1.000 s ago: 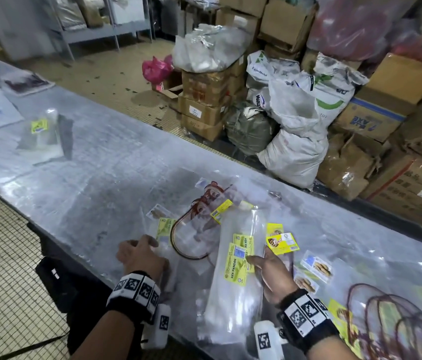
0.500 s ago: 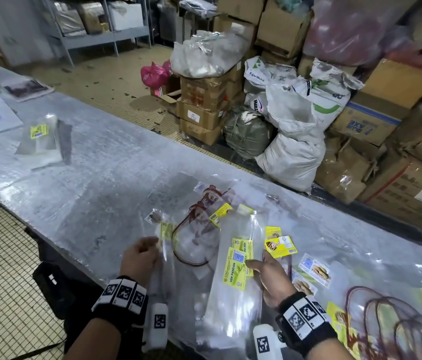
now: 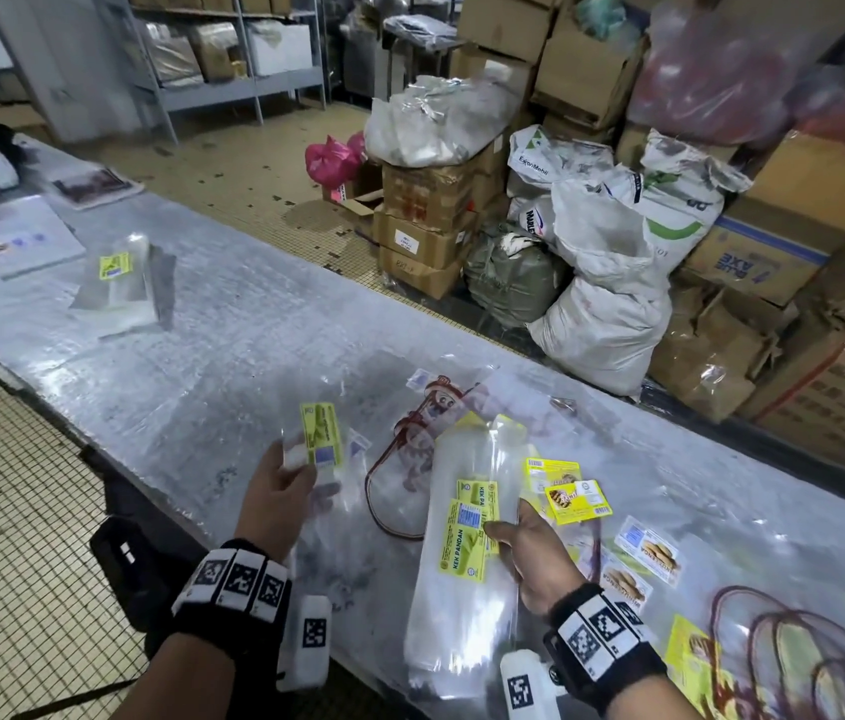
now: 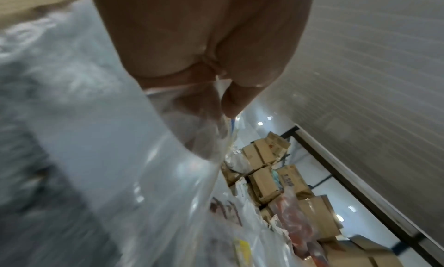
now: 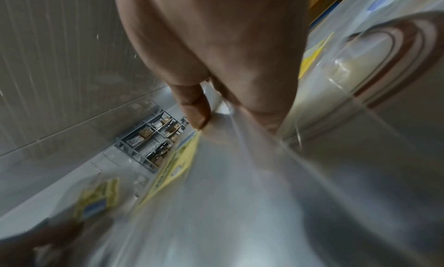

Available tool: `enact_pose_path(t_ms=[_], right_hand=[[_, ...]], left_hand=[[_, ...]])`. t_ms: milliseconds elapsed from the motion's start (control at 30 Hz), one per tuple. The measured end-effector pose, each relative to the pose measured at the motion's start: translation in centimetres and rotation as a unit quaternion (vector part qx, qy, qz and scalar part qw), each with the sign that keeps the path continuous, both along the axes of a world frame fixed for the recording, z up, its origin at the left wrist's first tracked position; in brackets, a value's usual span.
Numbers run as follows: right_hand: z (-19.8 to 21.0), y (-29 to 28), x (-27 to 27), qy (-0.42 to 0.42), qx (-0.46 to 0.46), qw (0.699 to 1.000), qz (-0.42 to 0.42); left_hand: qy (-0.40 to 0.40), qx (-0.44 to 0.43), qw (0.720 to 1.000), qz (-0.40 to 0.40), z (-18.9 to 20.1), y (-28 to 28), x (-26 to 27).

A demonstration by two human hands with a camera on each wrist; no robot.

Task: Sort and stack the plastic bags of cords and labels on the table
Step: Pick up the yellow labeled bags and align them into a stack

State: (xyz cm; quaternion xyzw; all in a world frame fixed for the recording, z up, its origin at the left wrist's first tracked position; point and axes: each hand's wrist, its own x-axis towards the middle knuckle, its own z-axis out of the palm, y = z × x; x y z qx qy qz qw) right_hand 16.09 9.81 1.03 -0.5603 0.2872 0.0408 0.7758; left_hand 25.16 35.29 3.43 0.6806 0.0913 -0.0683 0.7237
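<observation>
Bags of cords and labels lie spread over the near end of the table (image 3: 212,356). My left hand (image 3: 275,498) pinches a small clear bag (image 3: 321,459) with a green-yellow label (image 3: 323,433), raised a little above the tabletop; in the left wrist view the thumb and fingers (image 4: 230,98) close on the plastic. My right hand (image 3: 534,553) grips the right edge of a long clear bag (image 3: 467,579) that bears yellow "KEK PANDAN" labels (image 3: 467,537); the right wrist view shows the thumb (image 5: 194,109) pressing the film against the fingers. That bag runs from the near table edge away from me. Between the two bags lies a bag with a red cord (image 3: 394,491) looped inside it. Just right of the long bag sit small yellow labels (image 3: 568,491), and further right, flat under plastic, labels with bread pictures (image 3: 649,550). At the far right lies a pile of red cords (image 3: 794,652). Well apart, up the table on the left, a stack of clear bags (image 3: 119,283) carries a yellow label.
</observation>
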Motion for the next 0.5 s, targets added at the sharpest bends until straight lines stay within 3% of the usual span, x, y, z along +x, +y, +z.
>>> enact_pose_path(t_ms=[133,267,367,433,500], right_hand=[[1.1,0.1,0.2,-0.019,-0.027,0.999,0.007],[2.4,-0.3,0.6,-0.061,-0.039,0.997,-0.017],[2.7,-0.4,0.7,-0.086,-0.005,0.995,-0.044],[3.1,-1.2,0.3,-0.077,0.023,0.995,-0.063],[4.1,-2.2,-0.7,-0.073,0.029,0.995,-0.064]], left_hand=[[-0.096,-0.015,0.994,-0.044,4.3,-0.9,-0.2],[-0.063,-0.102,0.982,-0.144,5.9,-4.1,-0.8],[-0.039,-0.038,0.976,-0.210,3.9,-8.0,-1.8],[-0.066,0.028,0.977,-0.200,2.3,-10.4,-2.4],[-0.079,0.033,0.978,-0.189,1.5,-12.5,-3.2]])
